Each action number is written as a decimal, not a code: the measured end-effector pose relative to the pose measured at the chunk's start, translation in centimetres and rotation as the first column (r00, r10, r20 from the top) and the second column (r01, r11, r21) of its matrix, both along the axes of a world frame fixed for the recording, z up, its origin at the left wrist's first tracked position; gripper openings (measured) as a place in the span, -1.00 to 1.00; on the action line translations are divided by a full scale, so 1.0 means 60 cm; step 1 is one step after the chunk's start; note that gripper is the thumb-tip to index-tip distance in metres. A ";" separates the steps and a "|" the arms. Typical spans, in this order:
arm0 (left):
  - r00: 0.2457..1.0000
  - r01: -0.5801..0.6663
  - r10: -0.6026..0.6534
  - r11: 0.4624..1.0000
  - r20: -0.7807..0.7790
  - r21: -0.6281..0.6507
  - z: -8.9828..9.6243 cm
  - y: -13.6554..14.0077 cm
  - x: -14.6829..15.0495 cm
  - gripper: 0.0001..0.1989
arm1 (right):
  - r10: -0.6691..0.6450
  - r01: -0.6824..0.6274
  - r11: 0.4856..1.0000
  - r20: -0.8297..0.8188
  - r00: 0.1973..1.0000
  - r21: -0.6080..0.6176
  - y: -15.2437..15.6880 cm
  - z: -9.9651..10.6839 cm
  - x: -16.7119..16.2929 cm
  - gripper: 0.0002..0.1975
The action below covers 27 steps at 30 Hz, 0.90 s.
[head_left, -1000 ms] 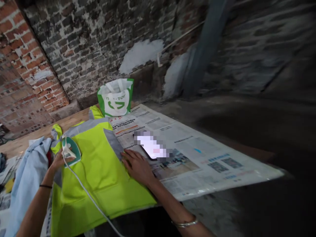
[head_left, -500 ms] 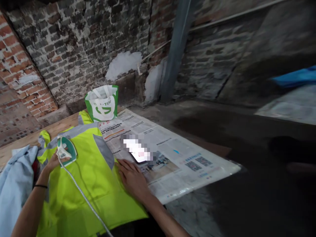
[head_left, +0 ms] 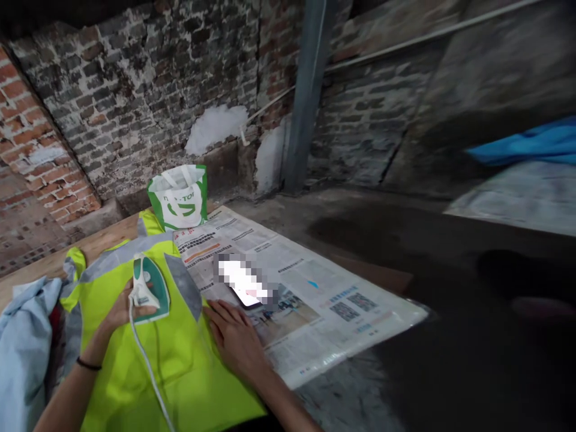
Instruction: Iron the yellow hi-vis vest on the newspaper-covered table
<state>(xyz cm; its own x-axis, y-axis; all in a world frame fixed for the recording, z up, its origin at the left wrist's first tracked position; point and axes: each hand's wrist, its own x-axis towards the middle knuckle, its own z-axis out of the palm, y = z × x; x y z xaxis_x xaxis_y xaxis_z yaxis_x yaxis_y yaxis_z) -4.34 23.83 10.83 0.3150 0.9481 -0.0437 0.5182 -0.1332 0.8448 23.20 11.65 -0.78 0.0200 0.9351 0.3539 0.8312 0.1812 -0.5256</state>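
Observation:
A bright yellow garment with grey bands [head_left: 180, 372] lies spread on the table. My left hand [head_left: 121, 309] is wrapped round the handle of a green and white iron [head_left: 155, 291], which rests on the middle of the garment. A pale cord [head_left: 150, 372] trails from the iron's rear toward me. Lying flat with its fingers stretched out, my right hand [head_left: 231, 336] touches the garment's right edge, partly over the newspaper. Just beyond its fingertips is a phone [head_left: 245, 285] with a bright, blurred-out screen.
Newspaper under clear plastic [head_left: 279, 246] covers the table's right side. A white and green bag [head_left: 180, 201] stands at the far end. Light blue cloth [head_left: 27, 342] is heaped at the left. Brick walls and a metal post [head_left: 306, 102] rise behind; another covered surface [head_left: 517, 198] is far right.
My left hand has moved the iron right and toward me, from the garment's upper left to its middle. My right hand stays at the edge. The view has shifted slightly.

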 end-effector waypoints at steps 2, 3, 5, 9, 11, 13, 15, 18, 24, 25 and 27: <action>1.000 -0.002 0.002 1.000 0.030 -0.007 0.007 0.026 0.022 -0.25 | 0.001 -0.001 1.000 -0.005 1.000 -0.021 -0.001 0.005 0.000 -0.55; 0.999 -0.009 0.009 1.000 0.043 -0.010 0.012 0.039 0.030 -0.24 | 0.001 -0.001 1.000 -0.010 1.000 -0.026 -0.002 0.009 0.000 -0.55; 0.998 -0.026 0.027 1.000 0.060 -0.013 0.019 0.061 0.041 -0.24 | 0.001 -0.002 0.999 -0.021 1.000 -0.034 -0.004 0.017 0.000 -0.55; 0.997 -0.055 0.054 0.999 0.058 0.000 0.033 0.068 0.050 -0.21 | -0.013 0.011 0.999 -0.045 0.999 -0.041 -0.006 0.029 -0.001 -0.57; 0.997 -0.061 0.060 0.998 0.040 0.006 0.040 0.050 0.045 -0.21 | -0.010 0.008 0.999 -0.057 0.998 -0.034 -0.005 0.032 0.000 -0.57; 0.998 -0.063 0.063 0.998 0.012 0.005 0.043 0.019 0.032 -0.24 | -0.002 0.001 1.000 -0.061 0.998 -0.023 -0.003 0.034 0.001 -0.57; 0.998 -0.065 0.065 0.998 -0.021 -0.002 0.040 -0.023 0.010 -0.26 | -0.006 0.005 1.000 -0.061 0.998 -0.013 -0.002 0.034 0.001 -0.57; 0.995 -0.056 0.056 0.998 -0.085 0.005 0.028 -0.089 -0.026 -0.26 | -0.015 0.015 1.000 -0.061 0.998 -0.007 -0.002 0.031 0.000 -0.58; 0.992 -0.031 0.030 1.000 -0.126 -0.004 0.029 -0.116 -0.050 -0.39 | -0.010 0.010 1.000 -0.035 0.999 -0.013 -0.008 0.021 -0.002 -0.60; 0.994 -0.037 0.036 0.999 -0.106 -0.013 0.033 -0.100 -0.046 -0.36 | -0.005 0.005 1.000 -0.028 1.000 -0.017 -0.009 0.020 -0.001 -0.57; 0.997 -0.048 0.048 0.999 -0.063 -0.009 0.038 -0.059 -0.033 -0.29 | 0.007 -0.007 1.000 -0.019 1.000 -0.028 -0.009 0.016 0.000 -0.51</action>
<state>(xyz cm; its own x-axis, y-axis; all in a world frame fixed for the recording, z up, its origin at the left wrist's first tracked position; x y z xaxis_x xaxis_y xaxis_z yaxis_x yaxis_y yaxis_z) -6.33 20.29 13.14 0.2653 0.9615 -0.0720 0.5759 -0.0981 0.8116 23.21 11.12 0.20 0.0197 0.9446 0.3276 0.8198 0.1723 -0.5461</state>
